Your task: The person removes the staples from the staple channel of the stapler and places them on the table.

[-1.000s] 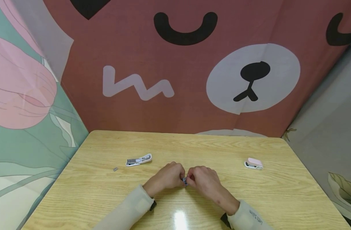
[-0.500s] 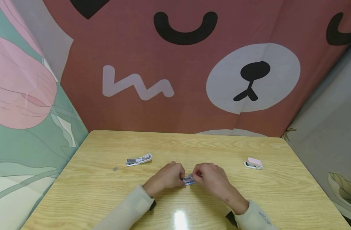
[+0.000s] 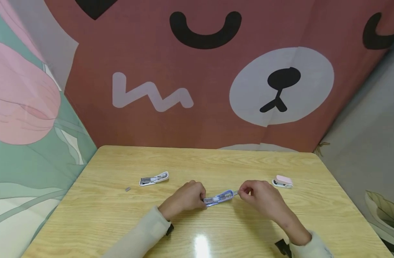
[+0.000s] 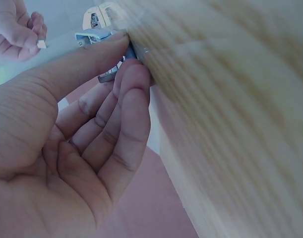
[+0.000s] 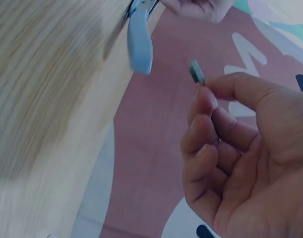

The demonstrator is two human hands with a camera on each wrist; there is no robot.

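Observation:
A blue stapler (image 3: 219,198) lies in front of me with its metal channel and inner parts showing on top. My left hand (image 3: 187,196) pinches its left end between thumb and fingers; in the left wrist view the stapler's end (image 4: 94,35) shows beyond the thumb. Past its right end, my right hand (image 3: 264,197) pinches a small strip of staples (image 5: 196,73) between thumb and index finger. The strip is apart from the blue stapler body (image 5: 140,44) in the right wrist view.
Farther back to the left lies a white stapler (image 3: 154,178), its inner parts exposed. Beside it is a small grey strip of staples (image 3: 128,189). A pink and white stapler (image 3: 282,181) sits at the right. The wooden table (image 3: 119,222) meets a printed curtain (image 3: 210,118) behind.
My right hand has moved right, away from my left hand, carrying the staple strip. More of the blue stapler has come into sight. The left hand keeps its grip.

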